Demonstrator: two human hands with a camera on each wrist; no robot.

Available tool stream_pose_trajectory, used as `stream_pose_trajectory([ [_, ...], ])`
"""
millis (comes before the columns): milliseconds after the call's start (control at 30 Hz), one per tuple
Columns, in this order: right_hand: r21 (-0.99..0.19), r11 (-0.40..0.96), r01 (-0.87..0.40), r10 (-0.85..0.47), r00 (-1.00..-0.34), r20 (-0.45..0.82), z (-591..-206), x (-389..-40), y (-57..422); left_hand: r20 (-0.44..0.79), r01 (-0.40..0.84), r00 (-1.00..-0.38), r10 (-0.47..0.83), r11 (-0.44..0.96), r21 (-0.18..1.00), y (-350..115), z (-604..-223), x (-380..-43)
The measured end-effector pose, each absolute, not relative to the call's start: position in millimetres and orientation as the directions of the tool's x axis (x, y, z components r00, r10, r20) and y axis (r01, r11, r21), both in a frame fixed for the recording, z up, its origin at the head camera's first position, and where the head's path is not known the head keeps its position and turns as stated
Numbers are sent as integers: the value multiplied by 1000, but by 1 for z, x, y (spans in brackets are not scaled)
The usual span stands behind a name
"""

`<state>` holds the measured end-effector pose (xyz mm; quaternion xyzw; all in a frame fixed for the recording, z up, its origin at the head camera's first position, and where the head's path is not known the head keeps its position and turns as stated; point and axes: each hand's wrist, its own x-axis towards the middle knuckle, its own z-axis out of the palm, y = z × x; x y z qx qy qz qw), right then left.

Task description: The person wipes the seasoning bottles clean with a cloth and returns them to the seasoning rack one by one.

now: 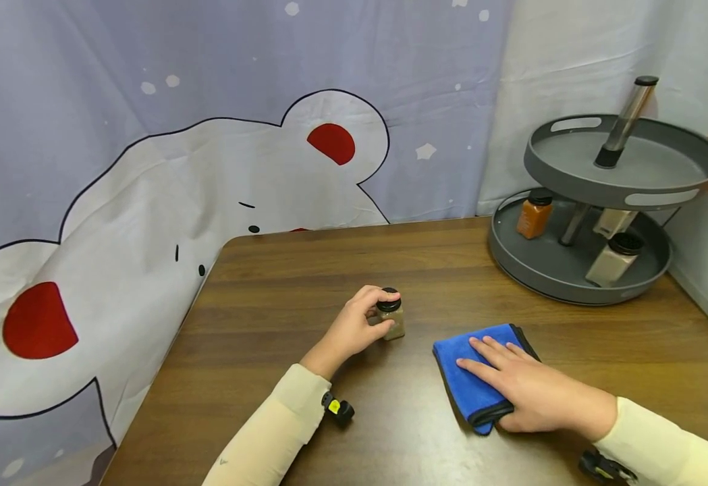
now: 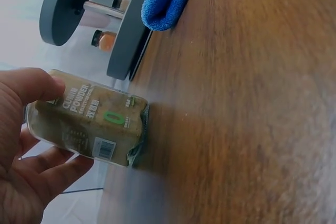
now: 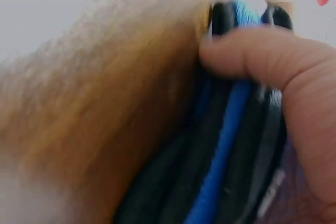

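Note:
A clear jar of cumin powder (image 1: pixel 397 324) with a black lid stands about upright near the middle of the table. My left hand (image 1: pixel 354 327) grips it from the left, thumb and fingers on either side. In the left wrist view the label on the cumin jar (image 2: pixel 100 119) faces the camera; whether its base touches the wood I cannot tell. To the right lies a folded blue cloth (image 1: pixel 459 378) with black edging. My right hand (image 1: pixel 530 388) rests on it, fingers laid out straight across the top. The right wrist view shows the thumb (image 3: pixel 252 56) against the cloth's folded edges.
A grey two-tier round rack (image 1: pixel 572 293) stands at the table's back right. On its lower tier are an orange spice jar (image 1: pixel 534 214) and two pale jars, one nearer the front (image 1: pixel 609 264). A printed curtain (image 1: pixel 208 169) hangs behind the wooden table (image 1: pixel 256 297).

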<state>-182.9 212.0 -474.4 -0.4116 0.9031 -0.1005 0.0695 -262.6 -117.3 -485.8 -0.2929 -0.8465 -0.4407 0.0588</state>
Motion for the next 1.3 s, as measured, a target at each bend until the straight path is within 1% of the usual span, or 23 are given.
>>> stream_pose_trajectory([
  [167,-204,667,-717,-739,-672,-55,-471,-182,204,353,551,-818,454,440,709,-119,-486,-262],
  [267,-256,685,-682,-710,-704,-21,-463,-189,199,360,559,-812,459,440,702,-119,-486,-262],
  [333,-327,701,-634,-665,-747,25,-457,-198,198,365,565,-810,460,441,697,-119,-486,-263],
  [400,-431,700,-570,-603,-795,71,-450,-209,198,365,567,-808,463,443,694,-118,-486,-263],
  [500,-590,658,-468,-497,-858,126,-442,-228,198,354,564,-808,471,445,696,-117,-486,-264],
  [600,-769,539,-345,-400,-907,127,-435,-244,193,345,560,-810,474,449,696,-115,-485,-266],
  [667,-885,393,-250,-358,-928,103,-431,-252,186,341,555,-813,472,450,700,-113,-484,-267],
  [767,-981,149,-121,-296,-953,72,-431,-259,174,339,554,-812,474,444,705,-110,-484,-270],
  [867,-993,-108,-52,-246,-966,77,-437,-264,161,342,556,-808,479,431,711,-108,-484,-274],
  [933,-968,-250,-30,-214,-973,86,-443,-267,153,346,559,-806,481,424,713,-106,-484,-276],
  [1000,-934,-356,-16,-193,-977,90,-452,-268,146,348,560,-804,481,418,715,-104,-485,-278],
  [1067,-911,-412,-4,-187,-978,89,-461,-269,140,343,556,-806,483,417,719,-103,-486,-279],
  [1133,-905,-425,10,-187,-979,77,-469,-268,133,334,551,-807,487,419,722,-103,-487,-280],
  [1300,-927,-374,26,-185,-982,47,-485,-266,119,320,543,-812,487,434,719,-102,-488,-280],
])
